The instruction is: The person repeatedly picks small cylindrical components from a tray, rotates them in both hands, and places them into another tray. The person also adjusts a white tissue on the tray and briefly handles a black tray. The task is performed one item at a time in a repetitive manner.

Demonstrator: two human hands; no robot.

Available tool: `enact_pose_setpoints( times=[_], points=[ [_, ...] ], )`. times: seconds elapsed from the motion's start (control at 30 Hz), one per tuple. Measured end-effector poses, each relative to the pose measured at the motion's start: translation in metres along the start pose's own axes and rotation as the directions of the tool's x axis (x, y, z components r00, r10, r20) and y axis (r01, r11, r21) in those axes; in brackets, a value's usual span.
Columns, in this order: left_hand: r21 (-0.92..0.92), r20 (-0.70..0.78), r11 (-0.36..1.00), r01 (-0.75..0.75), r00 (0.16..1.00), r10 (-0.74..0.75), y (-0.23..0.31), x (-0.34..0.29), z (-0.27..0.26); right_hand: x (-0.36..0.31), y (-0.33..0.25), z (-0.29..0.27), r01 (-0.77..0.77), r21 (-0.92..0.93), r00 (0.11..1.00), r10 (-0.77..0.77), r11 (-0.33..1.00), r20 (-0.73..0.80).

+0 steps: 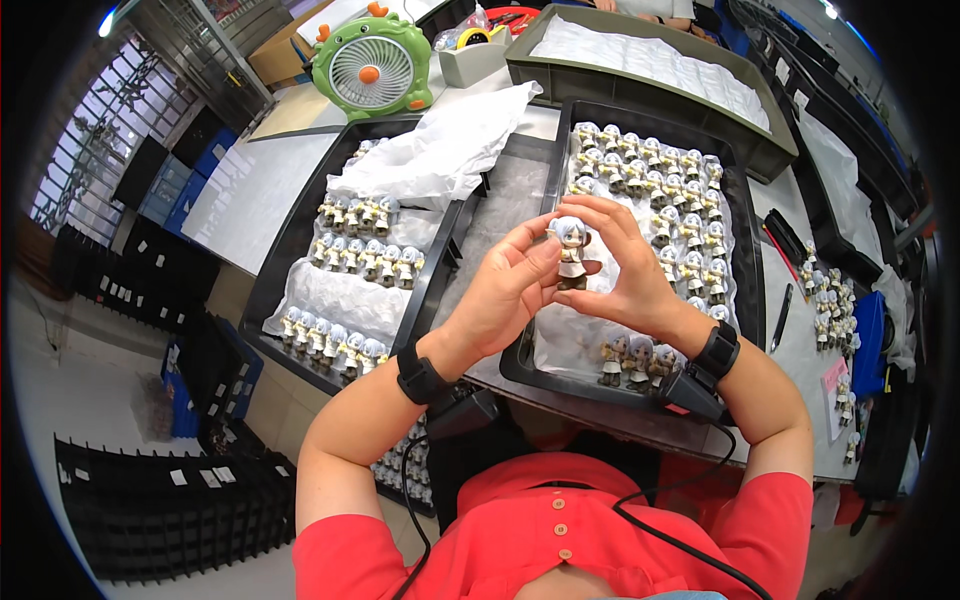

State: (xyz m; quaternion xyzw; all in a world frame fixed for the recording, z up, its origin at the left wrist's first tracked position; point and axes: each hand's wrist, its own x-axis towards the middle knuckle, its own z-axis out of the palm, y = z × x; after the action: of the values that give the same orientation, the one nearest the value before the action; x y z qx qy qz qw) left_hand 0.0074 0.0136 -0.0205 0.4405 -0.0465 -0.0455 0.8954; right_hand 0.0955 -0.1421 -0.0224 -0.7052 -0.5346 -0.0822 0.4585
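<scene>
1. Closest to me, my red buttoned shirt [560,500] fills the bottom of the view, a black cable [690,548] looping across it.
2. Black wristbands [420,374] circle both my wrists.
3. And here's the action: my left hand [503,288] has thumb and fingers closed on the left side of a silver-haired chibi figurine [571,250], some fingertips hidden behind it.
4. My right hand [642,275] grasps the same piece, fingers arched around its head, thumb down by its dark base. It's upright, face toward me, raised over the right-hand black tray [748,270].
5. In that tray, three matching figurines [638,362] lie near the front edge, with more rows up its right side on white sheeting.
6. Over to the left-hand black tray [432,295]: rows of the same figures, a crumpled white sheet [435,145] draped across its far part.
7. Right of the trays, a black pen [787,315] lies on the table, near another figurine cluster [830,310].
8. Farther back, a green creature-shaped fan [369,75] stands left of an olive-grey bin [600,93] lined with white padding.
</scene>
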Motion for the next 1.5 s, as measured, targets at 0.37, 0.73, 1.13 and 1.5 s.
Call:
enact_pose_setpoints(
  times=[0.37, 0.73, 1.13, 1.5],
  points=[
    [-0.05, 0.001, 0.998, 0.048, 0.999, -0.048, -0.009, 0.001, 0.001, 0.001, -0.003, 0.002, 0.146, -0.166, 0.987, -0.155, 0.975, -0.041],
    [0.018, 0.023, 0.997, 0.08, 0.996, -0.081, -0.002, -0.001, 0.005, -0.006, -0.003, 0.008, 0.022, 0.073, 1.0, -0.023, 0.997, 0.007],
    [-0.085, 0.135, 0.988, 0.131, 0.984, -0.119, -0.001, 0.003, -0.003, -0.004, -0.005, 0.004, -0.075, 0.199, 0.995, 0.06, 0.977, 0.079],
    [-0.164, 0.096, 0.976, 0.146, 0.987, -0.132, -0.002, 0.002, -0.003, -0.007, 0.0, 0.007, -0.105, 0.285, 0.994, 0.096, 0.953, 0.046]
  ],
)
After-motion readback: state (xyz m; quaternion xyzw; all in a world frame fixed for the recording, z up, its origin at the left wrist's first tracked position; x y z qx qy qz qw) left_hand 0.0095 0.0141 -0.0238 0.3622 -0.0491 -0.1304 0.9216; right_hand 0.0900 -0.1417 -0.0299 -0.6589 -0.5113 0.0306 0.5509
